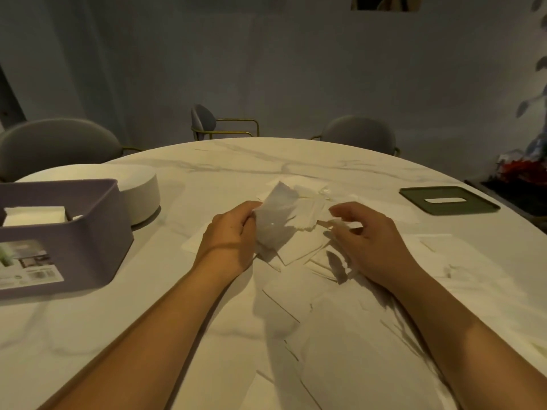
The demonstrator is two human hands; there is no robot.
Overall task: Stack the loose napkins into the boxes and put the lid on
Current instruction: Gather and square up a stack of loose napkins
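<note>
Wall (266,69), plain grey-blue and dimly lit, closes the room behind a round, white, grey-veined marble surface (236,161) that fills the lower view. Three grey padded chairs with thin gold frames stand along its far edge: left chair (56,143), middle chair (204,119), turned sideways, and right chair (359,133). Plant leaves (538,84) hang at the right margin above red flowers (518,168), off the surface.

Loose napkins (340,335), white and overlapping, lie scattered from the centre of the surface toward the near edge. At far left sits a purple box (88,232), open-topped and labelled on its near side, holding a squared napkin stack (35,216). A low white round container (142,190) stands just behind it. A dark green lid (473,202) with a slot lies flat at the right, well apart from the box.

Left hand (228,235): fingers curled round the edge of a raised napkin (278,214), tilted up off the pile. Right hand (373,241): fingers bent over the pile beside it; whether they pinch a sheet cannot be told.
</note>
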